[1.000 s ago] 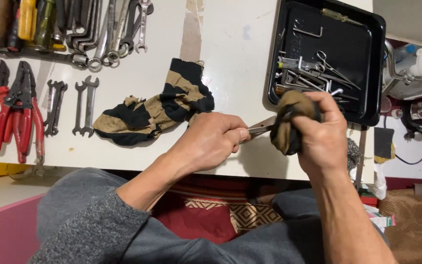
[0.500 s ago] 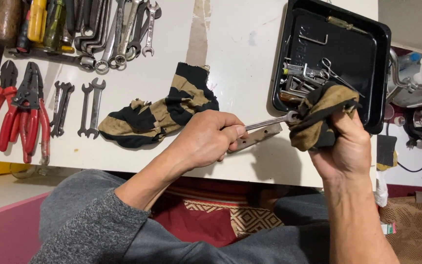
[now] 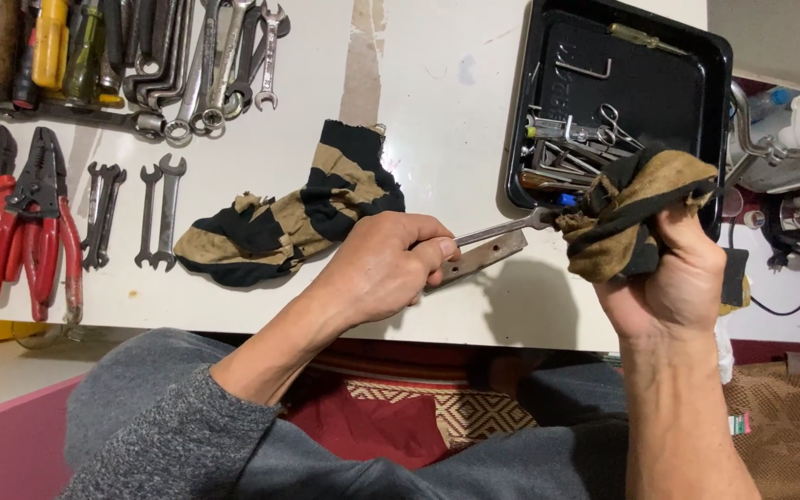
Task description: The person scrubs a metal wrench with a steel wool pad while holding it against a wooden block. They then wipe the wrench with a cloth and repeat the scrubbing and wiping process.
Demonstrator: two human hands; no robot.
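A: Steel tool (image 3: 497, 243), slim and flat, held in the left hand (image 3: 383, 268) above the near edge of the white table (image 3: 437, 111); fingers wrapped tight around its handle.

B: And the right hand (image 3: 668, 278)?

A: Its fingers clutch a tan and black rag (image 3: 622, 213) bunched over the tool's tip.

B: What lies around them?

A: A striped cloth (image 3: 280, 218) just left of the left hand, a black tray (image 3: 687, 65) of small metal tools behind the rag, wrenches (image 3: 159, 218) and red pliers (image 3: 25, 222) far left.
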